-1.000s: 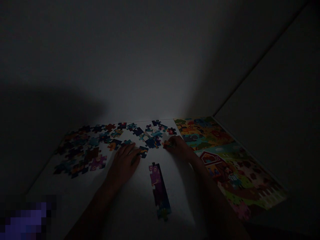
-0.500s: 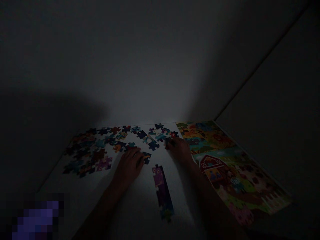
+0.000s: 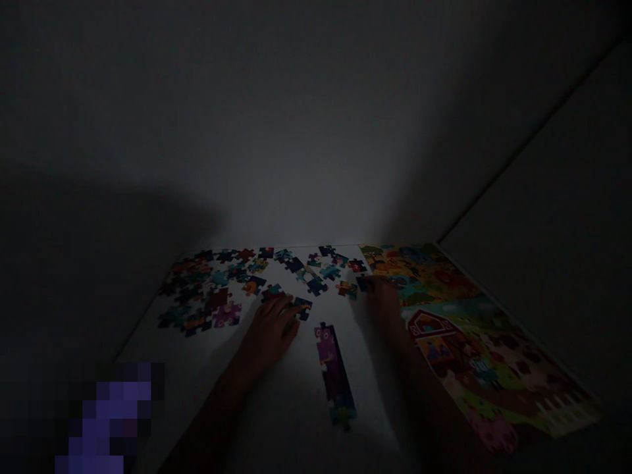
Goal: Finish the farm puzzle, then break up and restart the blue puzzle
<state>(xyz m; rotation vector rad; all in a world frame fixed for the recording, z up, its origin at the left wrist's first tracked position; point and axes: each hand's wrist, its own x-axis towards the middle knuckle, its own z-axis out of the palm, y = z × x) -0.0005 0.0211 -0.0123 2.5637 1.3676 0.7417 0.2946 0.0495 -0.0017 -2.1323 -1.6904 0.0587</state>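
Observation:
My left hand (image 3: 270, 326) lies low over the white tabletop with its fingers stretched out, touching or just above a dark jigsaw piece with red and teal (image 3: 273, 293). Beside its fingertips is a blue jigsaw piece (image 3: 303, 308). The fingers of my right hand (image 3: 384, 304) are closed at the edge of a dark blue jigsaw piece (image 3: 363, 283). Left of that lies an orange and teal jigsaw piece (image 3: 347, 289). Between my forearms stands a joined strip of purple jigsaw pieces (image 3: 332, 368), reaching toward me.
A heap of loose jigsaw pieces (image 3: 190, 289) covers the far left of the table (image 3: 197, 368). On the right are an assembled farm picture (image 3: 488, 368) and an animal picture (image 3: 419, 270). A wall (image 3: 316, 145) rises behind. The light is very dim.
My right hand has moved right, uncovering the orange and teal piece, and is now at a dark blue piece. My left hand stays by the same pieces. The view has shifted slightly.

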